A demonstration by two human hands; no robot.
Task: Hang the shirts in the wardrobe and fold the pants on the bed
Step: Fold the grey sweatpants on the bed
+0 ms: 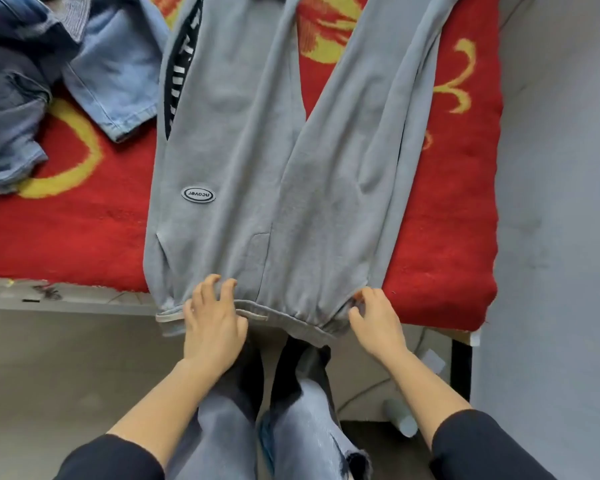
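**Holding sweatpants at the bed's near edge**

Left hand [212, 315] lays bent fingers on the waistband [284, 311], grip unclear. Right hand [374, 318] pinches its corner. Sweatpants [257, 150] lie flat on the red blanket [77, 230]. Likely soft, light, limp: take waistband, then cuffs. Jeans [25, 98] heaped beyond.

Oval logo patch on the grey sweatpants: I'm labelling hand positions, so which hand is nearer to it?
Left. The left hand holds the waistband just below the patch; the right hand grips the waistband's opposite corner.
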